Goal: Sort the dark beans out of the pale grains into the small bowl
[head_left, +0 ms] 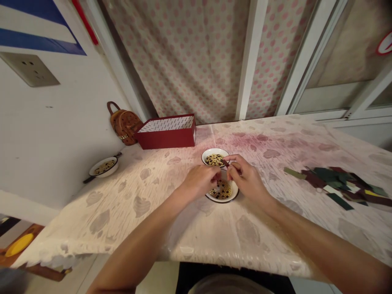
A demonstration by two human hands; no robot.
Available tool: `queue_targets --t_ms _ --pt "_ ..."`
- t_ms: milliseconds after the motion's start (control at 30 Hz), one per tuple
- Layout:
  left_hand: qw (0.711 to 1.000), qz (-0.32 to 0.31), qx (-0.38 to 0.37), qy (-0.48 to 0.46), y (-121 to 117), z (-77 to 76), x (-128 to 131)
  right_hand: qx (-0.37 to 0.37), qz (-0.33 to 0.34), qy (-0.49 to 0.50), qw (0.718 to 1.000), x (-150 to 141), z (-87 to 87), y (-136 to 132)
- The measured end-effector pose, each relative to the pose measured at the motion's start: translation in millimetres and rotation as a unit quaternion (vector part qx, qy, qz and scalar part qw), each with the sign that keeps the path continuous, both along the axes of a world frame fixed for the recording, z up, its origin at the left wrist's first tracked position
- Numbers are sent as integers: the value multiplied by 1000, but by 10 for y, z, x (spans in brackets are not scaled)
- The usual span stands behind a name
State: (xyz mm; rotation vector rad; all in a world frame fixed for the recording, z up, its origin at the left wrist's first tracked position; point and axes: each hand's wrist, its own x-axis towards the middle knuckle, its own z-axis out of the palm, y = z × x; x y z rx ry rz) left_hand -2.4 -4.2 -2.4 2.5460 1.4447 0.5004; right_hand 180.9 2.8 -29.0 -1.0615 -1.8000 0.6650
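Observation:
Two white dark-rimmed bowls stand one behind the other before me: a near bowl and a far bowl. Both hold small yellow and black pieces, beads or beans; I cannot tell which. Over the near bowl's left side, my left hand is closed, fingertips pinched downward, and what they hold is hidden. My right hand pinches a small dark red strip between thumb and fingers, above the gap between the bowls. Its index finger points toward the far bowl's rim.
A dark red open box stands at the back, beside a brown mini backpack. By the wall at left sits another bowl with similar pieces. Green, brown and yellow scraps lie piled at right on the patterned tablecloth.

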Motion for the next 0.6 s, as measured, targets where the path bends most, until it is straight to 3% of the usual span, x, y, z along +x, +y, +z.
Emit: queue_targets --t_ms 367,600 --pt "997 -67 -42 24 -12 4 33 -9 4 -5 1000 8 21 -6" --pt "996 -64 -25 59 -17 -7 68 -18 4 -8 1000 -3 28 -20"
